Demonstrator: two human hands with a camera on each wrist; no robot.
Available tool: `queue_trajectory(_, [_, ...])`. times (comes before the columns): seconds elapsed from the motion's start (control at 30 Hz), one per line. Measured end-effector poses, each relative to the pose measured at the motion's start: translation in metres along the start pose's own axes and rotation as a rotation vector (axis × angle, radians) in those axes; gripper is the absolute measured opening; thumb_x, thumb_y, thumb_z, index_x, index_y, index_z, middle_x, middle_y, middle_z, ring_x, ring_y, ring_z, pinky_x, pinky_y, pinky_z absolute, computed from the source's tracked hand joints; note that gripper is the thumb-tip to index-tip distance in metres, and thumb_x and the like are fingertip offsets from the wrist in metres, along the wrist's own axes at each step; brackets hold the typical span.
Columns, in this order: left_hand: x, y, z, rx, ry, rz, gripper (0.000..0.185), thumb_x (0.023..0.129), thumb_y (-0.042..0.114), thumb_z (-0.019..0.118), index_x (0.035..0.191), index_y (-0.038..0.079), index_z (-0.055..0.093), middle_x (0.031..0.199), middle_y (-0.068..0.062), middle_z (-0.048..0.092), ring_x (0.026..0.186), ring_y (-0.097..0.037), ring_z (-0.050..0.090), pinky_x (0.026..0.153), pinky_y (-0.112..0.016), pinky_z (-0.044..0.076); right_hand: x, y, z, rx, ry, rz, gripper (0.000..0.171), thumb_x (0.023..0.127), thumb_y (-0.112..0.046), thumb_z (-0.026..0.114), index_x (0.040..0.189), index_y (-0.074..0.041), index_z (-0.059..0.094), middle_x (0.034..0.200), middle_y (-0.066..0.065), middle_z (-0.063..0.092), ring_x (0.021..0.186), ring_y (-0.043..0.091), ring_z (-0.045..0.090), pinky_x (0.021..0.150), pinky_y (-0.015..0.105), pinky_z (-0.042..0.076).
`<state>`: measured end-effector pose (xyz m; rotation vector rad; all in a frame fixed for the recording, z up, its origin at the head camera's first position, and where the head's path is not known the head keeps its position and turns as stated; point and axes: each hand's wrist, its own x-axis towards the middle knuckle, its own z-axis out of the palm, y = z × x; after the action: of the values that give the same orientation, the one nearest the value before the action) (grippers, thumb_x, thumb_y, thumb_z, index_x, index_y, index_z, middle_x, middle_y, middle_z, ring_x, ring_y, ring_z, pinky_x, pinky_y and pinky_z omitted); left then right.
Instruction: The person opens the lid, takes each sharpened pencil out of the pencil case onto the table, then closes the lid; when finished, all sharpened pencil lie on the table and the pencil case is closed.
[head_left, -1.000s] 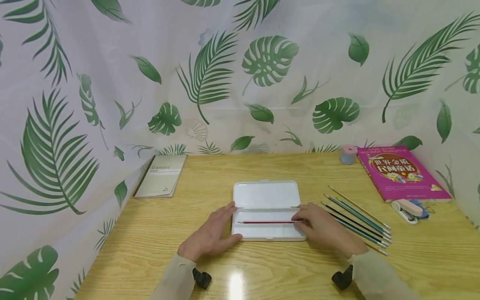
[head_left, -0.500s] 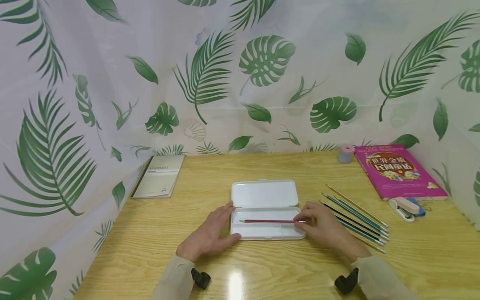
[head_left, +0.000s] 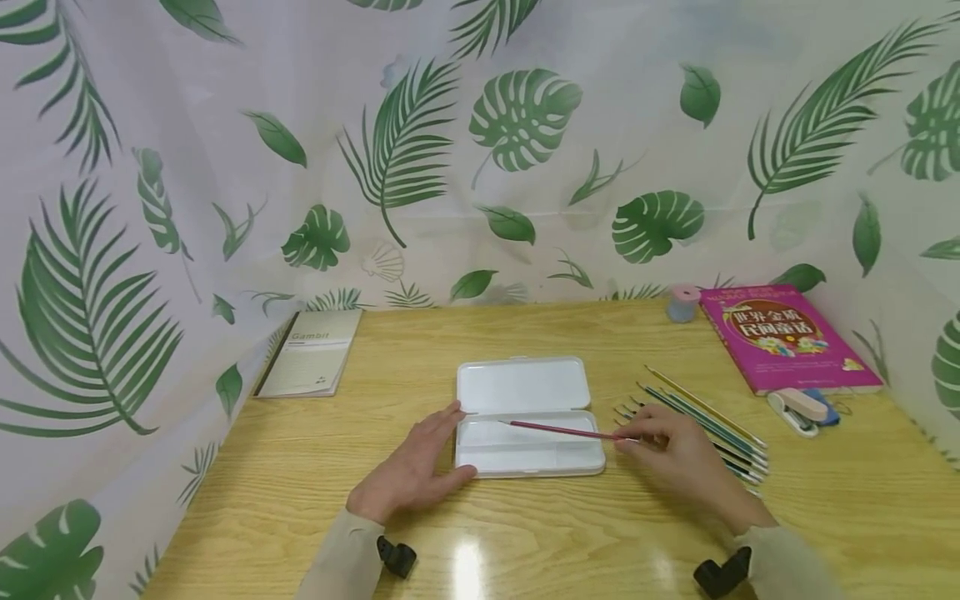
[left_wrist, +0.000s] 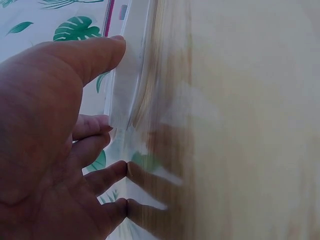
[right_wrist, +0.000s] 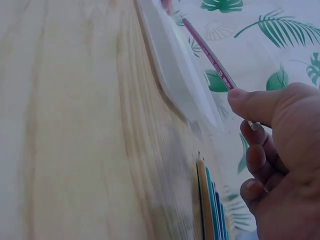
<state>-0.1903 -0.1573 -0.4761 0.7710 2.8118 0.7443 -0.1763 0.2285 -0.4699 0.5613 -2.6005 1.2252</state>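
While more pencils (head_left: 701,425) lie just right of the open white case (head_left: 525,417), the right hand (head_left: 675,454) pinches a red pencil (head_left: 558,430) at its end — tip over the tray. Left hand (head_left: 412,471) lies flat — thumb seemingly touching the case's front edge

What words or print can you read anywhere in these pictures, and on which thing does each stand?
"Gambit": on the cover of the grey notebook at the left of the table; the smaller print below it is too small to read.
"世界金质 民间童话": as far as it can be read, on the pink book at the right; its other print is too small.
White print on the red pencil: blurred, unreadable.
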Motion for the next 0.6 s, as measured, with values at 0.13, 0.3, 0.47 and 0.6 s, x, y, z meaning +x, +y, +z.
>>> queue_trajectory(0.13, [0.000, 0.001, 0.000, -0.004, -0.004, -0.004, 0.079, 0.096, 0.045, 0.062, 0.156, 0.008, 0.028, 0.165, -0.006, 0.018, 0.148, -0.030, 0.023, 0.118, -0.048, 0.026, -0.014, 0.004, -0.018, 0.016, 0.041, 0.012, 0.008, 0.088, -0.013, 0.077, 0.094, -0.017, 0.080, 0.087, -0.006, 0.061, 0.069, 0.009, 0.049, 0.055, 0.023, 0.042])
queue_trajectory(0.3, [-0.001, 0.000, 0.000, -0.004, -0.006, 0.002, 0.079, 0.096, 0.046, 0.062, 0.157, 0.008, 0.028, 0.165, -0.006, 0.019, 0.148, -0.030, 0.022, 0.118, -0.049, 0.026, -0.033, 0.009, -0.035, -0.054, 0.104, 0.045, 0.008, 0.087, -0.013, 0.078, 0.093, -0.018, 0.081, 0.088, -0.006, 0.061, 0.072, 0.007, 0.050, 0.057, 0.022, 0.042])
queue_trajectory(0.47, [-0.001, 0.000, 0.000, -0.004, -0.002, 0.007, 0.080, 0.096, 0.046, 0.062, 0.156, 0.007, 0.028, 0.165, -0.007, 0.019, 0.148, -0.030, 0.023, 0.118, -0.048, 0.026, -0.054, 0.014, -0.052, -0.090, 0.135, 0.111, 0.006, 0.088, -0.016, 0.078, 0.093, -0.017, 0.080, 0.087, -0.006, 0.061, 0.072, 0.007, 0.049, 0.056, 0.021, 0.042])
queue_trajectory(0.6, [-0.001, 0.002, 0.000, -0.001, 0.003, 0.009, 0.079, 0.096, 0.046, 0.063, 0.156, 0.007, 0.028, 0.165, -0.007, 0.019, 0.147, -0.030, 0.024, 0.118, -0.047, 0.027, -0.071, 0.020, -0.063, -0.112, 0.155, 0.190, 0.007, 0.089, -0.021, 0.078, 0.094, -0.019, 0.081, 0.087, -0.007, 0.061, 0.073, 0.006, 0.048, 0.057, 0.020, 0.041])
